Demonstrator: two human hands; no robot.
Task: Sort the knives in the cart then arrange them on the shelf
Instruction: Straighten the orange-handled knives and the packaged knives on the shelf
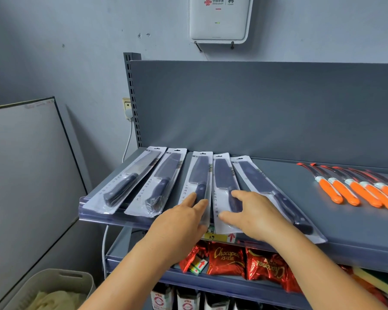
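Observation:
Several black-handled knives in clear blister packs lie side by side on the grey top shelf (300, 198), handles toward me. My left hand (182, 220) rests with straight fingers on the handle end of the middle pack (199, 173). My right hand (253, 214) lies flat on the pack beside it (224, 175), fingers spread across its handle. Two more packs (130, 180) (161, 182) lie to the left and one (269, 189) to the right. Several orange-handled knives (356, 191) lie in a row at the shelf's right.
Below the top shelf, red Chocopai bags (229, 260) fill a lower shelf, with bottles (188, 298) under that. A white board (27, 166) leans on the wall at left, above a beige basket (54, 289). A white wall box (220, 17) hangs above.

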